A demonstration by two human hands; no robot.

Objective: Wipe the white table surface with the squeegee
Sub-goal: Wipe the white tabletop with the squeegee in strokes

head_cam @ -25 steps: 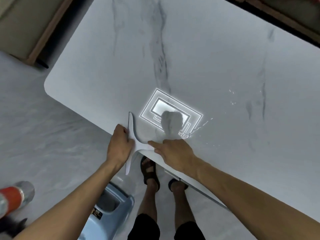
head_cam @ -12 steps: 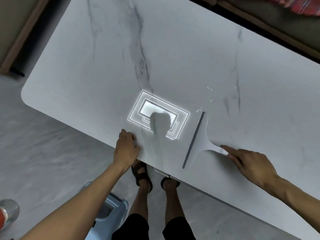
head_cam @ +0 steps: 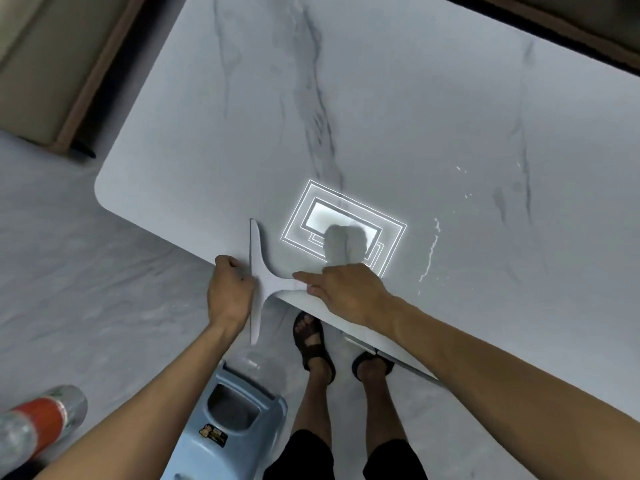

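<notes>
The white marble-veined table (head_cam: pixel 398 116) fills the upper right of the head view. A white T-shaped squeegee (head_cam: pixel 260 271) lies across the table's near edge, its long blade half over the floor. My right hand (head_cam: pixel 346 292) grips its handle, with the forefinger stretched along it. My left hand (head_cam: pixel 230 289) rests at the table edge, touching the blade's left side, its fingers curled. Thin lines and drops of water (head_cam: pixel 431 251) glisten on the table to the right of the hands.
A ceiling lamp's bright rectangular reflection (head_cam: pixel 343 226) shows on the table just beyond my right hand. Below the edge stand a blue plastic bin (head_cam: pixel 235 420) and my sandalled feet (head_cam: pixel 311 341). A bottle with a red label (head_cam: pixel 38 424) lies at lower left. A wooden-framed seat (head_cam: pixel 52 64) sits at upper left.
My right hand has swept the squeegee from the right of the lamp reflection leftward to the table edge, against my left hand. The view has shifted with my head.
</notes>
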